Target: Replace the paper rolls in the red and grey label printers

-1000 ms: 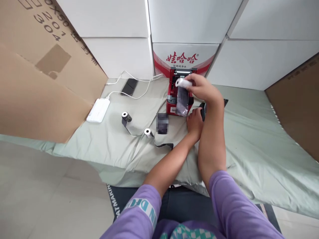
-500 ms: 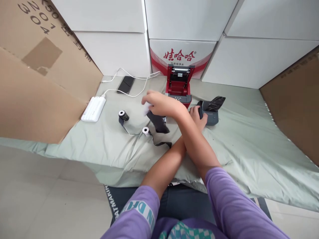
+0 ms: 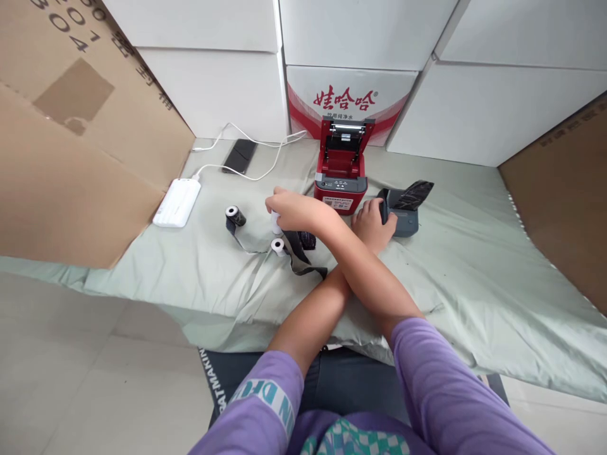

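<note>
My arms cross, the right one over the left. My right hand point(image 3: 296, 210), at the left, is closed on a paper roll point(image 3: 275, 222); only its white side shows under the fingers. Black strip point(image 3: 298, 256) hangs near it and lies on the cloth. Just below stands a second paper roll point(image 3: 278, 246) with a white end. A third, black-wrapped roll point(image 3: 236, 216) stands further left with its strip pulled out. My left hand point(image 3: 374, 224), at the right, grips the left side of a dark grey printer point(image 3: 404, 221), from which a black sheet point(image 3: 415, 194) sticks up.
A red printer point(image 3: 341, 183) with its lid raised stands behind my hands, before a white box point(image 3: 351, 98) with red lettering. A white power bank point(image 3: 177, 202), its cable and a black phone point(image 3: 239, 156) lie at the left. Cardboard point(image 3: 71, 158) walls both sides of the cloth-covered surface.
My right hand has lowered slightly with the roll, close to the standing roll. The black strip has dropped and curled on the cloth. My left hand stays at the dark grey printer.
</note>
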The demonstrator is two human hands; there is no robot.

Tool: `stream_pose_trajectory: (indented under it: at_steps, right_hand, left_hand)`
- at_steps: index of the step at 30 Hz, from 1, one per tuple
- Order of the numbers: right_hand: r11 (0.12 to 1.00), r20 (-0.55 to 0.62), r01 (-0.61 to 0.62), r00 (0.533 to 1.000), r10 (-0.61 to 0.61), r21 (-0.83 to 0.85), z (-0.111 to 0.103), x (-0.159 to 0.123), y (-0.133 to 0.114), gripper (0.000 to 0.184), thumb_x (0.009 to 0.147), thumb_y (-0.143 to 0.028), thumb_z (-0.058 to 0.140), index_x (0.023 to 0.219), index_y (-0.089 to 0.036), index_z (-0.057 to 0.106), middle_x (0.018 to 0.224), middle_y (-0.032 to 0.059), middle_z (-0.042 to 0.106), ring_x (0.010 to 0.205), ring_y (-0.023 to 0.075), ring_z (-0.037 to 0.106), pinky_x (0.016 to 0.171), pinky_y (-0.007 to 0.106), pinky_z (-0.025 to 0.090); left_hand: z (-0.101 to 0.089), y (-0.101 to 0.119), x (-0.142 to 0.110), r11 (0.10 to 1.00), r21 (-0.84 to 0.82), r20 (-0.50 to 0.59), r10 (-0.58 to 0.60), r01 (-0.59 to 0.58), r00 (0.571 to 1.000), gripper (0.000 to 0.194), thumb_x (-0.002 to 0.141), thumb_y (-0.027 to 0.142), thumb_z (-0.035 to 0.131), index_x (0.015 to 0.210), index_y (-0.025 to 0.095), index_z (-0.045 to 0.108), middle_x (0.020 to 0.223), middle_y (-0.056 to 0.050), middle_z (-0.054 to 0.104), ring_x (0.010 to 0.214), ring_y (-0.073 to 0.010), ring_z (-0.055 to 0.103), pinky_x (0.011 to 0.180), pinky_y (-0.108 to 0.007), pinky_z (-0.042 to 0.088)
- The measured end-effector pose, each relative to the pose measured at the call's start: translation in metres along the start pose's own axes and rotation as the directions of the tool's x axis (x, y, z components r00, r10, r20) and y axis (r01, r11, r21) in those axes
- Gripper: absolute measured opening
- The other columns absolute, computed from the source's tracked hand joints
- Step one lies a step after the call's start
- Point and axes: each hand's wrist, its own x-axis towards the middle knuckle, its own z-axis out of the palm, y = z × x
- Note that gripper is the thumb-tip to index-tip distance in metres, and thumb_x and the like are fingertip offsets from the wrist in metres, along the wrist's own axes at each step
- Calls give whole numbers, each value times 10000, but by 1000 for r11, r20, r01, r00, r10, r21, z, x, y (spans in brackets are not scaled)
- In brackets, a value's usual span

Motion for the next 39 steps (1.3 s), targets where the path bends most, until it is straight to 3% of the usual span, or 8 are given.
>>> stream_pose_trajectory:
  at_steps: [5, 12, 17, 23, 28, 34, 37, 39]
  right_hand:
    - [998, 105, 39, 994, -33, -58, 21, 7, -8, 383, 842, 12, 493, 1152, -129, 669, 1247, 166, 663, 985, 231, 707, 740, 287, 517]
    - [996, -46, -3, 999, -1, -86, 31, 10, 1, 316, 860, -9, 471, 1077, -133, 666, 1144, 199, 707, 1010, 287, 723, 739, 330, 549]
    - [996, -32, -89, 995, 90, 6, 40, 13, 1, 313, 884, -104, 524, 1178, -137, 624, 1202, 216, 677, 999, 288, 719, 785, 355, 577]
    - [976, -206, -195, 955, 212, 98, 9, 3, 19, 385, 997, -361, 489, 1263, -107, 603, 1239, 216, 687, 1116, 311, 684, 931, 392, 556]
    - [936, 122, -351, 928, 353, -33, 1, 0, 32, 380, 869, -145, 580, 1224, -75, 693, 1246, 264, 702, 1120, 374, 706, 889, 437, 577]
    - [932, 242, -354, 900, 363, -84, 9, 5, 24, 457, 799, -113, 646, 1251, -57, 683, 1223, 271, 711, 1114, 396, 710, 915, 499, 563]
    - [956, 193, -290, 937, 293, -42, -9, -9, 28, 305, 747, -154, 716, 1044, -84, 731, 981, 207, 756, 924, 338, 732, 817, 417, 563]
    - [977, 48, -210, 977, 208, 37, -25, -26, 35, 231, 733, -179, 730, 958, -130, 712, 933, 146, 744, 867, 282, 701, 778, 364, 538]
  left_hand:
    - [-2, -3, -2, 998, 23, -2, 60, -60, 998, 352, 965, 322, 568, 1302, 223, 555, 1360, -86, 656, 1272, -246, 603, 1082, -373, 431]
    - [-2, -2, -2, 997, 59, 6, 54, -54, 999, 363, 974, 329, 553, 1321, 225, 550, 1381, -90, 645, 1285, -239, 593, 1090, -366, 424]
    - [-3, -3, -3, 995, 67, 11, 76, -76, 997, 362, 978, 330, 547, 1322, 215, 554, 1381, -90, 648, 1283, -239, 592, 1081, -355, 428]
    - [-1, 2, -1, 998, 54, 5, 33, -33, 999, 358, 965, 293, 564, 1311, 204, 557, 1367, -100, 652, 1263, -258, 605, 1070, -381, 439]
    - [-1, 3, 0, 998, 53, 8, 22, -22, 1000, 361, 958, 268, 574, 1311, 194, 553, 1373, -114, 645, 1271, -267, 602, 1066, -386, 444]
    - [-2, 1, -1, 996, 75, 12, 55, -56, 998, 359, 975, 295, 549, 1321, 197, 548, 1376, -120, 641, 1270, -269, 604, 1070, -392, 447]
    - [2, 0, 2, 998, 54, 16, 30, -31, 999, 374, 961, 268, 565, 1325, 188, 541, 1399, -122, 620, 1292, -266, 590, 1116, -385, 427]
    - [5, -3, 4, 999, 36, 21, 20, -20, 1000, 366, 954, 253, 576, 1315, 200, 545, 1408, -122, 611, 1340, -271, 555, 1157, -387, 398]
